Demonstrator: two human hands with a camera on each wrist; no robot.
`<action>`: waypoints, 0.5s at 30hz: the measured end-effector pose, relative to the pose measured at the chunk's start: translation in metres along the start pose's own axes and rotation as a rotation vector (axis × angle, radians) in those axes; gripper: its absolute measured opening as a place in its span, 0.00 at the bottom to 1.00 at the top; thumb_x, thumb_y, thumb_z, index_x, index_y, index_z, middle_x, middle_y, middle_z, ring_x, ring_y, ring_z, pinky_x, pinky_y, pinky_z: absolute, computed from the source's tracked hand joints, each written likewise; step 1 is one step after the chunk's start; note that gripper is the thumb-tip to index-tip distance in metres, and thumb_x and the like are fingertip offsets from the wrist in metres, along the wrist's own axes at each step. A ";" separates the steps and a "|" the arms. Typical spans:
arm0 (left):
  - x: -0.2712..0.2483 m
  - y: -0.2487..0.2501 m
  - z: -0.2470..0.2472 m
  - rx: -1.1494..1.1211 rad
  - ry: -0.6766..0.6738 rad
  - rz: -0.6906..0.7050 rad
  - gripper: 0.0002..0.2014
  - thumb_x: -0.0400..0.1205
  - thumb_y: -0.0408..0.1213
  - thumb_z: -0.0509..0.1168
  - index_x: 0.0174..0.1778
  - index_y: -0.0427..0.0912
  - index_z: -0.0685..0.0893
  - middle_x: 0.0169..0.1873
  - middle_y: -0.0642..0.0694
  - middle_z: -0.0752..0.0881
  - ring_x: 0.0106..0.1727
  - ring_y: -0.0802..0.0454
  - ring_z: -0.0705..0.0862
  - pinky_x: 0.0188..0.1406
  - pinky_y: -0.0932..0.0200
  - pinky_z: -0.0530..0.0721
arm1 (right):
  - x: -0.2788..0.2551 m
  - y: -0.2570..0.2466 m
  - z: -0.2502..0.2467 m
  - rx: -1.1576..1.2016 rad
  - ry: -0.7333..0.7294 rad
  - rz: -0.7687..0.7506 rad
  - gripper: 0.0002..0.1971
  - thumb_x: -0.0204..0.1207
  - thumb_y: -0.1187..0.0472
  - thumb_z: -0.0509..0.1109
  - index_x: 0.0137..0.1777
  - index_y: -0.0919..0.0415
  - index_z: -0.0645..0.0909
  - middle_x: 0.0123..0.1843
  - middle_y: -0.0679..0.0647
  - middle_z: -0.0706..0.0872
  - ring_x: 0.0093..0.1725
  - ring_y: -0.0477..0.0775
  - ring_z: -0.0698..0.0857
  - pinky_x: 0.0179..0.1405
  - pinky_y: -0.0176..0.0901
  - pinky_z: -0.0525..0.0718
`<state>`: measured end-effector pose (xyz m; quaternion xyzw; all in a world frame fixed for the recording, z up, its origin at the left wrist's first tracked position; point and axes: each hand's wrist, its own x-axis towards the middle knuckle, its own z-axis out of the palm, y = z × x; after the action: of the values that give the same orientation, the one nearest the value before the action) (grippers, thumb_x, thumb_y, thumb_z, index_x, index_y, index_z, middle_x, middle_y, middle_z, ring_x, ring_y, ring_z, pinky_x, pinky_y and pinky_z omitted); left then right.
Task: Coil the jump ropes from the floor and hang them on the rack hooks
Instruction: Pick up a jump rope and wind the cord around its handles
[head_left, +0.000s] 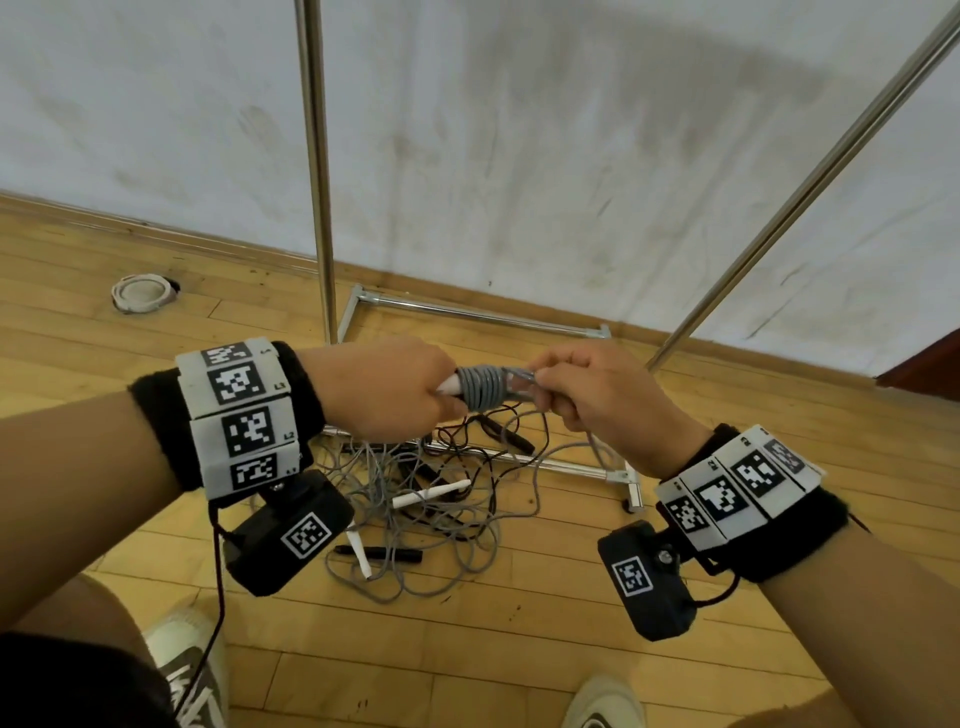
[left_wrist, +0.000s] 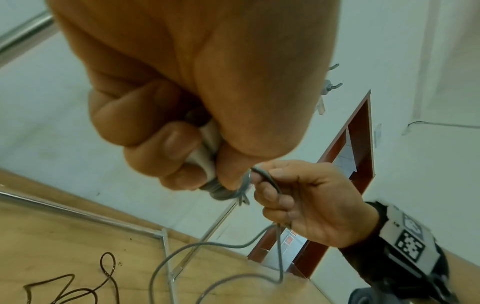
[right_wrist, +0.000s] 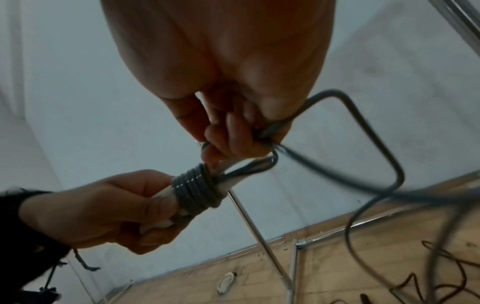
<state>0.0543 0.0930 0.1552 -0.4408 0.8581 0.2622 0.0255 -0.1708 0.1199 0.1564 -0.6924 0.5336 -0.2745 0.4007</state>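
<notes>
My left hand (head_left: 382, 387) fists round smooth white handles (right_wrist: 166, 195), which are bound by tight, ribbed turns of grey cord (head_left: 483, 387). My right hand (head_left: 597, 395) pinches that cord's loose end just beside the coil. Below, on the wooden plank floor (head_left: 519, 649), thin grey and dark ropes (head_left: 431, 509) lie tangled near the shiny tubular metal rack (head_left: 319, 208).

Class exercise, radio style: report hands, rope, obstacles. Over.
Left hand grips white handles. Right hand pinches grey rope, wrapping it round them. Tangled rope pile on the floor below; nothing hung yet.
</notes>
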 end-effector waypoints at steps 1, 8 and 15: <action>0.001 -0.001 -0.001 -0.016 0.051 -0.008 0.13 0.87 0.50 0.60 0.37 0.51 0.76 0.31 0.51 0.81 0.28 0.57 0.77 0.29 0.62 0.71 | -0.001 -0.001 0.002 0.053 0.011 0.007 0.12 0.83 0.68 0.62 0.47 0.66 0.87 0.30 0.47 0.86 0.27 0.47 0.73 0.25 0.37 0.70; 0.003 -0.003 -0.007 -0.179 0.265 0.017 0.13 0.86 0.50 0.60 0.36 0.50 0.76 0.27 0.51 0.79 0.23 0.61 0.76 0.22 0.68 0.69 | -0.001 0.000 0.015 0.248 0.163 -0.040 0.06 0.83 0.64 0.68 0.47 0.64 0.85 0.32 0.53 0.89 0.26 0.45 0.77 0.25 0.35 0.75; -0.005 0.002 -0.012 -0.291 0.302 0.061 0.14 0.85 0.47 0.62 0.35 0.46 0.77 0.24 0.53 0.78 0.22 0.61 0.74 0.21 0.65 0.73 | -0.006 0.008 0.022 0.174 0.172 -0.105 0.12 0.86 0.58 0.64 0.47 0.57 0.89 0.29 0.50 0.85 0.25 0.46 0.77 0.25 0.36 0.76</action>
<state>0.0580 0.0922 0.1674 -0.4480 0.8181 0.3150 -0.1753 -0.1590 0.1307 0.1380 -0.6557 0.5033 -0.3988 0.3970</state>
